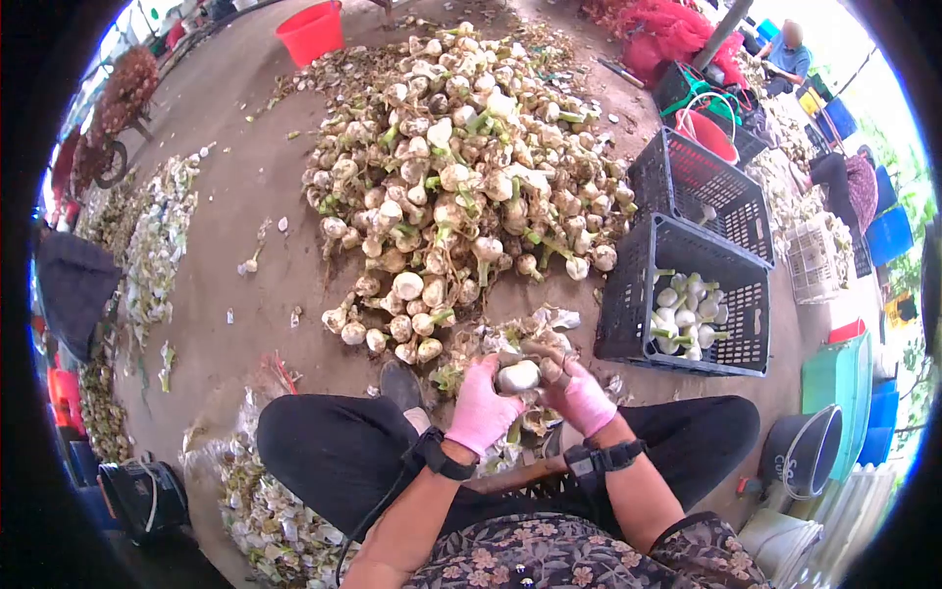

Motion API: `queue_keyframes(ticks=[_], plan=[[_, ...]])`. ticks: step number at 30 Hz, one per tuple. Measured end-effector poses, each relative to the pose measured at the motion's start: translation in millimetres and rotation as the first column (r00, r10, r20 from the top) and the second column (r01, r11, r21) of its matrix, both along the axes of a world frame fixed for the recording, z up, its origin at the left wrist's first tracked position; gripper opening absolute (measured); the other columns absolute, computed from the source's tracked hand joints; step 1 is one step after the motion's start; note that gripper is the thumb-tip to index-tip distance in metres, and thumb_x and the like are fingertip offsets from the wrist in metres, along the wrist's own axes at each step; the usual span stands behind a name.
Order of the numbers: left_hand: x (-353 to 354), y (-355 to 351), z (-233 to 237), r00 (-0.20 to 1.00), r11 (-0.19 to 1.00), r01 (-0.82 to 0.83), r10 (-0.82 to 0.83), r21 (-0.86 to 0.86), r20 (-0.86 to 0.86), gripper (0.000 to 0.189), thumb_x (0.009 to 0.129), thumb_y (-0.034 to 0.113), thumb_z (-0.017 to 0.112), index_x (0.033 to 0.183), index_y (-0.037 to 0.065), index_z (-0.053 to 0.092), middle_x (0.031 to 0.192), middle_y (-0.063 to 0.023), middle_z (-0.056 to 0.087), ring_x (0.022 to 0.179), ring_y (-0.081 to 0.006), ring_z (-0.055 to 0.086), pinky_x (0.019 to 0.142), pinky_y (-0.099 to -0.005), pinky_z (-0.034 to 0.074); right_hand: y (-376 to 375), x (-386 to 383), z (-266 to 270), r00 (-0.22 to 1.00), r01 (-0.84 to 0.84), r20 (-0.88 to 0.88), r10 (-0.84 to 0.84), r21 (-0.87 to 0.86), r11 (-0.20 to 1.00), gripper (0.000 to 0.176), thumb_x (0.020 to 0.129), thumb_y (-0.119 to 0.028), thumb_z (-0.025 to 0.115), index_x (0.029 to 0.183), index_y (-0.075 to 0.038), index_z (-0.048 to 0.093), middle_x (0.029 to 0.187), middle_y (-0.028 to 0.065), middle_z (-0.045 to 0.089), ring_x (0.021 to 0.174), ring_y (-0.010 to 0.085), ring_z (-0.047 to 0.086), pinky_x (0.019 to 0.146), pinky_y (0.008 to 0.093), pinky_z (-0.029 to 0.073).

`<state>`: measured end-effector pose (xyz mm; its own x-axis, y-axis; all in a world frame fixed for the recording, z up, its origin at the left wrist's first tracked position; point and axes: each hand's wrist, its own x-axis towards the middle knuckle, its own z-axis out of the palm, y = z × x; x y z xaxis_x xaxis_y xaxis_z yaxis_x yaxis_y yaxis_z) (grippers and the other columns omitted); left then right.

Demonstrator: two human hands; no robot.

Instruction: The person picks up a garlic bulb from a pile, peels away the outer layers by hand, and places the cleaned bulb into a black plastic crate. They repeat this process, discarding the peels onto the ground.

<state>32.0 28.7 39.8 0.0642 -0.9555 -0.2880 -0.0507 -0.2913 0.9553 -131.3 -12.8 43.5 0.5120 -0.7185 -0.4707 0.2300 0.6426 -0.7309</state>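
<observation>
One garlic bulb (518,377), left hand (480,409) gripping it | right hand (583,398) against it, hold unclear from here | looks like cleaning; wants steady bulb

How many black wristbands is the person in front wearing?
2: the left wristband, just below the pink glove, and the right wristband, likewise below its glove. Both wrists are in view, so none seems hidden.

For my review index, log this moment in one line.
left hand: holds garlic bulb; right hand: beside bulb, grip blurred; ahead: garlic heap; right: black crate with paler bulbs
</observation>
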Motion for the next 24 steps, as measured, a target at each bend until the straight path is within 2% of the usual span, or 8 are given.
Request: queue_keyframes(ticks=[4, 9, 12, 14, 17, 20, 22, 24], plan=[[-1.9, -0.7, 15.1, 0.964, 0.99, 0.044, -0.007, -0.136, 0.264, 0.061, 0.059, -0.001, 0.069, 0.118, -0.004, 0.052, 0.111, -0.015, 0.058, 0.11, -0.0229, 0.052, 0.101, -0.0337, 0.038, -0.2, -5.3, -33.7, 0.902, 0.127, 0.355, -0.247, 0.328, 0.936, 0.05, 0.091, -0.03, 0.057, 0.132, -0.004, 0.043, 0.12, 0.0103, 0.055, 0.11, 0.0237, 0.053, 0.095, 0.0367, 0.042], [-2.1, -1.4, 6.5, 0.977, 0.998, -0.057, 0.048, -0.038, -0.208, 0.056, 0.065, -0.006, 0.063, 0.12, -0.005, 0.052, 0.113, -0.0117, 0.06, 0.104, -0.0165, 0.056, 0.093, -0.0275, 0.043, -25.4, -48.7, -45.0, 0.7, 0.347, 0.499, -0.51, 0.386, 0.854, 0.041, 0.09, -0.035, 0.054, 0.117, -0.004, 0.052, 0.118, 0.0138, 0.057, 0.107, 0.0269, 0.055, 0.09, 0.0402, 0.046], [-2.9, 5.7, -5.3, 0.976, 0.993, -0.078, 0.093, 0.085, -0.197, 0.048, 0.068, -0.006, 0.061, 0.115, -0.005, 0.055, 0.105, -0.0094, 0.063, 0.097, -0.0148, 0.058, 0.088, -0.0264, 0.045, -47.9, -93.0, -37.5, 0.013, 0.221, 0.721, -0.692, 0.673, 0.705, 0.039, 0.084, -0.013, 0.057, 0.12, -0.001, 0.054, 0.109, 0.0103, 0.064, 0.093, 0.0181, 0.064, 0.084, 0.0305, 0.051], [-4.9, 5.6, -12.7, 0.972, 0.98, -0.081, 0.119, 0.182, -0.203, 0.037, 0.071, -0.005, 0.06, 0.109, -0.005, 0.059, 0.099, -0.0074, 0.065, 0.089, -0.0135, 0.059, 0.083, -0.0256, 0.046, -62.0, -109.8, -34.9, -0.109, 0.426, 0.611, -0.784, 0.741, 0.519, 0.031, 0.088, -0.012, 0.051, 0.116, 0.001, 0.056, 0.111, 0.0119, 0.063, 0.097, 0.0213, 0.063, 0.086, 0.0332, 0.052], [-11.6, 6.5, -20.8, 0.994, 0.997, 0.008, 0.0, 0.075, -0.111, 0.032, 0.074, -0.002, 0.058, 0.106, -0.003, 0.06, 0.097, -0.0077, 0.065, 0.087, -0.0122, 0.058, 0.082, -0.0253, 0.045, -76.1, -87.9, -41.9, 0.066, 0.302, 0.71, -0.701, 0.655, 0.692, 0.025, 0.092, -0.018, 0.051, 0.11, -0.004, 0.062, 0.104, 0.0058, 0.066, 0.092, 0.0154, 0.063, 0.085, 0.032, 0.052], [-12.7, 3.7, -6.0, 0.999, 0.996, -0.021, 0.024, 0.086, -0.032, 0.033, 0.073, 0.002, 0.059, 0.105, -0.005, 0.057, 0.098, -0.0128, 0.064, 0.09, -0.0172, 0.058, 0.085, -0.0292, 0.045, -110.8, -61.6, -93.4, 0.642, 0.452, 0.58, -0.501, 0.241, 0.859, 0.022, 0.087, -0.011, 0.061, 0.109, -0.01, 0.064, 0.097, 0.0032, 0.066, 0.088, 0.0146, 0.063, 0.08, 0.0302, 0.05], [-7.2, -3.4, -10.0, 0.99, 0.988, 0.082, -0.066, 0.132, -0.122, 0.036, 0.073, 0.004, 0.061, 0.107, -0.007, 0.055, 0.1, -0.0142, 0.064, 0.092, -0.0191, 0.059, 0.086, -0.0302, 0.045, -140.8, -1.9, -87.6, 0.851, 0.517, 0.076, -0.519, 0.047, 0.855, 0.019, 0.088, -0.008, 0.055, 0.104, 0.0, 0.062, 0.094, 0.0053, 0.064, 0.078, 0.0126, 0.059, 0.069, 0.0244, 0.049], [-6.1, -8.0, -10.4, 0.994, 0.983, 0.068, -0.053, 0.169, -0.095, 0.037, 0.073, 0.004, 0.061, 0.109, -0.006, 0.055, 0.101, -0.0138, 0.064, 0.094, -0.0189, 0.059, 0.087, -0.0298, 0.045, -167.6, 37.8, -98.5, 0.861, -0.007, -0.468, -0.197, -0.398, 0.917, 0.027, 0.084, -0.008, 0.059, 0.111, -0.004, 0.06, 0.102, 0.0078, 0.064, 0.086, 0.0194, 0.062, 0.074, 0.029, 0.05]])
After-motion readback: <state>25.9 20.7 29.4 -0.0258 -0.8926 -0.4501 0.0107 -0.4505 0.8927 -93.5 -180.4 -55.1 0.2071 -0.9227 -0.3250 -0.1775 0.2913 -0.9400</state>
